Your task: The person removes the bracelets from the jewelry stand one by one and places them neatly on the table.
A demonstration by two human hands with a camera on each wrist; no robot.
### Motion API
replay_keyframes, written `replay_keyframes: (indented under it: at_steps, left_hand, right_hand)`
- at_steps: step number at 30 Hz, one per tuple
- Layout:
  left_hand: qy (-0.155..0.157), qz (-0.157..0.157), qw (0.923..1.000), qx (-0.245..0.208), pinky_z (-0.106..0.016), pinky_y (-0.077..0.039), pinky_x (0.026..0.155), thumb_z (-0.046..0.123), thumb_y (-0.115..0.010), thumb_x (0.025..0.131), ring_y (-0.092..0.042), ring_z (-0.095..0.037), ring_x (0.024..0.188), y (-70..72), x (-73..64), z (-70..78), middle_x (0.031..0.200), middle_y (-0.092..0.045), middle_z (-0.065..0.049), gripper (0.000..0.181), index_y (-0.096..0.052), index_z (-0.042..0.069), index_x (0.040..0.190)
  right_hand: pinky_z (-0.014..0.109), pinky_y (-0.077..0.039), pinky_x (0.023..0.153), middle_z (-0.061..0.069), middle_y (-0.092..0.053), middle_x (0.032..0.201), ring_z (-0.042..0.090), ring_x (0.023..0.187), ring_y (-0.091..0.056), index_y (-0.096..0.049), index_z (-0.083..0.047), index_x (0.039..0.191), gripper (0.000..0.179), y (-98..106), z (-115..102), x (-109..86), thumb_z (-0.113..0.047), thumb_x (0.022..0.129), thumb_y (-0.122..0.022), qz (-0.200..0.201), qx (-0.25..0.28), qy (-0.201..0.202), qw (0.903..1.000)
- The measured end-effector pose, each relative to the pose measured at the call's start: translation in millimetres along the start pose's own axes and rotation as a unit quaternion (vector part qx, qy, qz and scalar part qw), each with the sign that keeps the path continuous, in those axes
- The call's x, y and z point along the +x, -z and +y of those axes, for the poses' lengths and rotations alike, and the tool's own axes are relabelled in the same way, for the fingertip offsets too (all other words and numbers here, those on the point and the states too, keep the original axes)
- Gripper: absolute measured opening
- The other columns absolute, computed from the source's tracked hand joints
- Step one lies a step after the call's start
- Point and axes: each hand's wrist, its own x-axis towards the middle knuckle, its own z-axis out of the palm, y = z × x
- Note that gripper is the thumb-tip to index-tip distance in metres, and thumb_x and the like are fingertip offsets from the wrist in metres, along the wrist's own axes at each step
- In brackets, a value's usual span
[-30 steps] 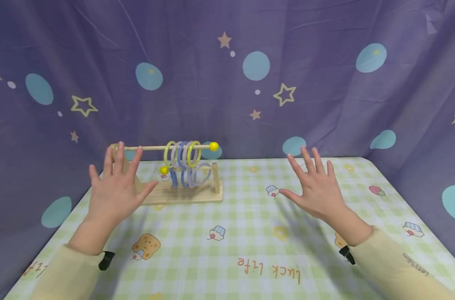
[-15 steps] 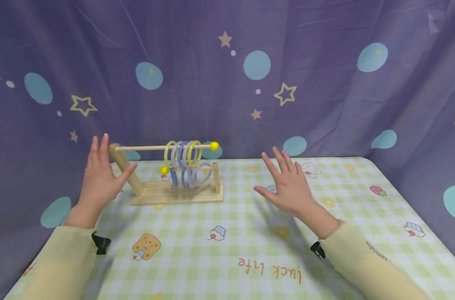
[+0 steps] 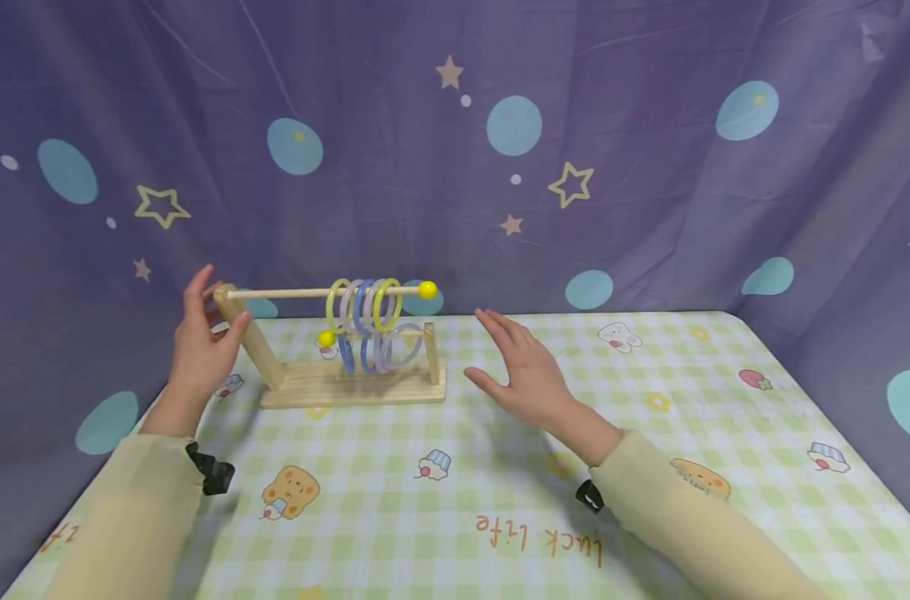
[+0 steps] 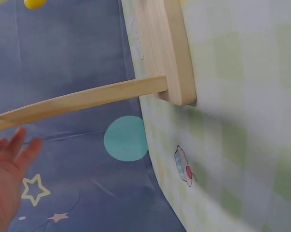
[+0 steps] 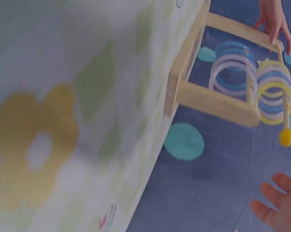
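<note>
A wooden ring stand (image 3: 350,387) is on the left half of the table, with a tall slanted post (image 3: 256,346) and a short post (image 3: 432,354). Several yellow, blue and pale rings (image 3: 365,307) hang on its upper rod, which ends in a yellow ball (image 3: 427,290). More blue and pale rings (image 5: 234,72) hang on the lower rod. My left hand (image 3: 203,350) is beside the tall post's top, fingers loosely bent; in the left wrist view a small gap separates its fingers (image 4: 27,154) from the wood. My right hand (image 3: 526,375) hovers right of the stand, fingers extended, holding nothing.
A green-and-white checked cloth with printed cakes and flowers covers the table (image 3: 500,467). Behind and at both sides hangs a purple curtain (image 3: 395,208) with stars and blue spots. The stand is near the back edge.
My left hand has moved left and then up to the tall post, its fingers bending. The right hand has moved left toward the stand. The stand and rings have stayed in place.
</note>
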Motion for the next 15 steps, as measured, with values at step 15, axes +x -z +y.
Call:
replay_keyframes:
  at_steps: [15]
  left_hand:
    - [-0.009, 0.024, 0.9993, 0.028, -0.046, -0.048, 0.094, 0.002, -0.048, 0.1, -0.052, -0.042, 0.121, -8.6, -0.1, -4.3, 0.135, -0.051, -0.025, 0.051, -0.034, 0.016, 0.147]
  right_hand:
    - [0.039, -0.05, 0.087, 0.007, -0.051, 0.138, 0.022, 0.117, -0.053, -0.044, -0.005, 0.141, 0.053, -47, -26, 39.0, -0.024, 0.096, -0.062, 0.011, 0.188, -0.021, 0.9818]
